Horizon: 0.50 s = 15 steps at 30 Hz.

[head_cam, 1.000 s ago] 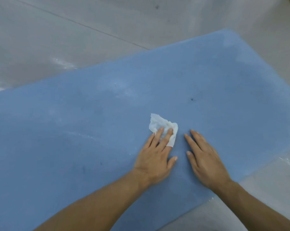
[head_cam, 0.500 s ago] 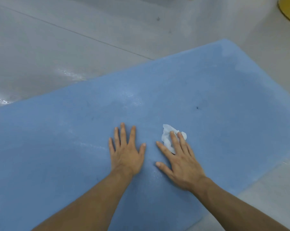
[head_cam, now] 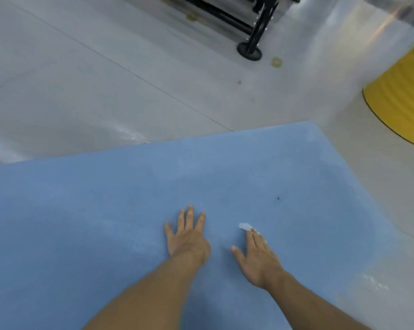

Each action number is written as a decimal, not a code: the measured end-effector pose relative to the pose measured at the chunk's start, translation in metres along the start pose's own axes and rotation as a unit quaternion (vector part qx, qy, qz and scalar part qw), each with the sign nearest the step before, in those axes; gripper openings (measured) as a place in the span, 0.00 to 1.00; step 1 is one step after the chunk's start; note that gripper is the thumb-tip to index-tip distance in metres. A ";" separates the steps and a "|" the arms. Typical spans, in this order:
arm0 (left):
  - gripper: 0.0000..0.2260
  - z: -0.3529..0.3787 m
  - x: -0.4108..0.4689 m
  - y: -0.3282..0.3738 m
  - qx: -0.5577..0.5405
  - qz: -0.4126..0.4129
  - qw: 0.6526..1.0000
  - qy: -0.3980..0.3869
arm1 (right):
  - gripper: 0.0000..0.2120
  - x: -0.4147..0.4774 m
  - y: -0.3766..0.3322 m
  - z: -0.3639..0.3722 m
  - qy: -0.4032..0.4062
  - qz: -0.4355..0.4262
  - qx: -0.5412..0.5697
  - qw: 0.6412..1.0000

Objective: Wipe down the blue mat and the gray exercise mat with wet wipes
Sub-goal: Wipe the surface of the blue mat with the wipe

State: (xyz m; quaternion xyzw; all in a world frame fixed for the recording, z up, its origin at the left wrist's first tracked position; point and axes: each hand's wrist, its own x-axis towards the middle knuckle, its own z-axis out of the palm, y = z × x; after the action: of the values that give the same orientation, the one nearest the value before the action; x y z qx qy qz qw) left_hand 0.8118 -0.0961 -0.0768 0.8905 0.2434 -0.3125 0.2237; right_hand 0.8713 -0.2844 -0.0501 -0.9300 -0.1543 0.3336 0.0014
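Pressing wet wipe (head_cam: 246, 226) onto blue mat (head_cam: 106, 210)

Right hand (head_cam: 257, 257) flat on the mat, straight fingers (head_cam: 255, 239) close together over the white wipe, which looks crumpled but is blurry. Left hand (head_cam: 189, 236) palm-down just beside it, fingers spread on the mat. Mat lies on gray floor (head_cam: 82, 79); yellow drum (head_cam: 401, 98) far right.

Gym-like hall: blue mat (head_cam: 82, 222) on glossy floor (head_cam: 106, 79), black metal rack (head_cam: 256, 32), yellow drum (head_cam: 401, 96).

Blue mat (head_cam: 106, 210), white wipe (head_cam: 245, 226), ribbed yellow drum (head_cam: 401, 101).
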 end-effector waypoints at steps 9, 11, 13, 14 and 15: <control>0.36 0.028 0.001 -0.017 0.027 0.017 0.992 0.125 | 0.39 0.041 0.000 -0.001 0.143 -0.023 0.033 0.989; 0.35 0.030 0.002 0.012 0.005 -0.022 0.991 0.129 | 0.39 0.049 0.008 -0.010 0.136 -0.034 0.040 0.989; 0.35 0.035 0.002 0.038 -0.015 -0.047 0.989 0.137 | 0.38 0.060 0.022 -0.020 0.132 -0.054 0.034 0.989; 0.34 0.040 0.001 0.049 -0.015 -0.051 0.989 0.136 | 0.38 0.067 0.031 -0.025 0.134 -0.062 0.031 0.988; 0.33 0.044 0.001 0.058 -0.001 -0.050 0.990 0.134 | 0.37 0.075 0.039 -0.028 0.137 -0.072 0.026 0.988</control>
State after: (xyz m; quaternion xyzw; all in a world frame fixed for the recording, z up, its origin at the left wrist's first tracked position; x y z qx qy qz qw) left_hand 0.8262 -0.1653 -0.0948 0.9108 0.3156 -0.2011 0.1746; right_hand 0.9546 -0.2974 -0.0790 -0.9531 -0.2104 0.2058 0.0705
